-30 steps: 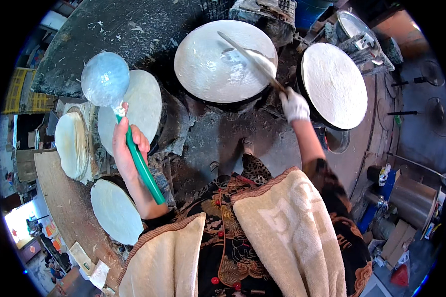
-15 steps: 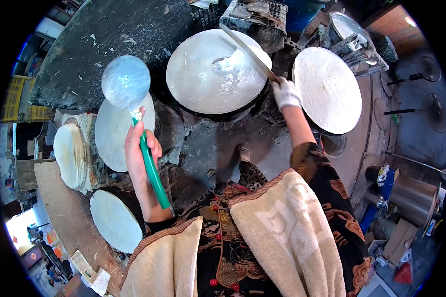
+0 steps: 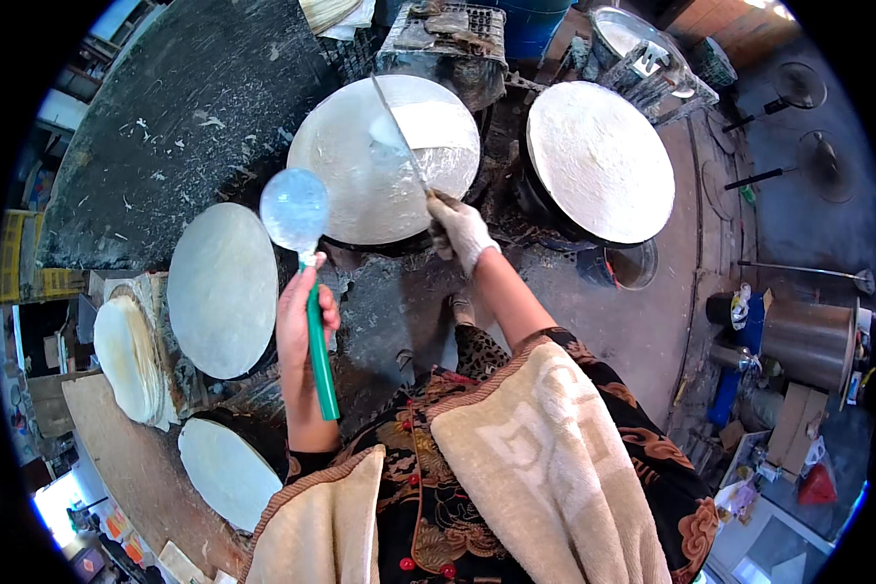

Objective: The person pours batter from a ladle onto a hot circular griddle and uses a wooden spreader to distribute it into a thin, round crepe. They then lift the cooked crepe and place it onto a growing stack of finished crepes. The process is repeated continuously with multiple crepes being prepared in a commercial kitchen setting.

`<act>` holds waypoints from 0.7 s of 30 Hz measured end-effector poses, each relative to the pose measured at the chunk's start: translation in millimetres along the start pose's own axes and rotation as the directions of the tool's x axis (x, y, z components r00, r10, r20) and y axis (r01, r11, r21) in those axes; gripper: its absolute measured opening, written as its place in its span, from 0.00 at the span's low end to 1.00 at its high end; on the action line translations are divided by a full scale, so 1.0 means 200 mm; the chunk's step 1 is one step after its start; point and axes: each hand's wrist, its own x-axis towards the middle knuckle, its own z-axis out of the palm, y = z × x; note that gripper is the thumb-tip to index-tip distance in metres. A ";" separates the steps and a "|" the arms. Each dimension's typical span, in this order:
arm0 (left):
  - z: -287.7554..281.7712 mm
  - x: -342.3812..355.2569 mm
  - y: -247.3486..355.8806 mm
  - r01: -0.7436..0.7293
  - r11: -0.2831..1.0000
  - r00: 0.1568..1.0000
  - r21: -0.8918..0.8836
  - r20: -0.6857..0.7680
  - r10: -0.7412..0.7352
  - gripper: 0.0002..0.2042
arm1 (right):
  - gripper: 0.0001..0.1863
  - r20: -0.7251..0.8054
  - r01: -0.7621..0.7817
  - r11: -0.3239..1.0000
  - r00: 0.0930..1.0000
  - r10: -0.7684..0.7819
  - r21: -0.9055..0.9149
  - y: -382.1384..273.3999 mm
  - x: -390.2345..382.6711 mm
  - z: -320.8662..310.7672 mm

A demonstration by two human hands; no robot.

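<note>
My bare left hand [image 3: 305, 311] is closed round the green handle of a ladle [image 3: 295, 209], whose round, pale-coated bowl hangs by the near left edge of the middle round griddle. A whitish sheet of batter [image 3: 336, 161] covers that griddle, with a smooth bright white patch at its far right. My right hand [image 3: 464, 234], in a white glove, grips a long thin flat spatula [image 3: 399, 131]. The blade crosses the griddle from its near right edge toward the far rim, beside the patch. Whether the blade touches the batter I cannot tell.
Round griddles with pale sheets stand at the right [image 3: 603, 161], left [image 3: 222, 292] and lower left. A stack of thin round flatbreads [image 3: 131, 355] sits at the far left. Behind are a dark tabletop [image 3: 195, 107] and a crate [image 3: 443, 44]. A metal bucket [image 3: 636, 265] stands below the right griddle.
My right hand and the spatula have moved left and nearer me across the griddle. The bright smooth patch has grown. The ladle has shifted right and lower, and the whole view has turned slightly.
</note>
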 end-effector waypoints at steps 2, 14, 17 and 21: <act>-0.02 0.04 -0.05 0.046 0.999 0.999 -0.016 -0.007 -0.046 0.16 | 0.23 -0.167 0.093 0.996 0.982 -0.090 0.007 0.01 -0.03 -0.08; -0.01 0.44 -0.11 0.093 0.995 0.995 -0.021 -0.035 -0.093 0.13 | 0.23 -0.194 0.183 0.970 0.958 -0.213 -0.163 -0.10 0.12 -0.26; -0.02 0.69 -0.08 0.128 0.992 0.989 0.019 -0.072 -0.126 0.11 | 0.25 -0.116 0.245 0.840 0.933 -0.340 -0.485 -0.17 0.21 -0.28; 0.04 0.91 -0.07 0.043 0.989 0.995 0.144 -0.095 -0.030 0.10 | 0.26 0.172 0.350 0.652 0.931 -0.322 -0.673 -0.09 0.18 -0.25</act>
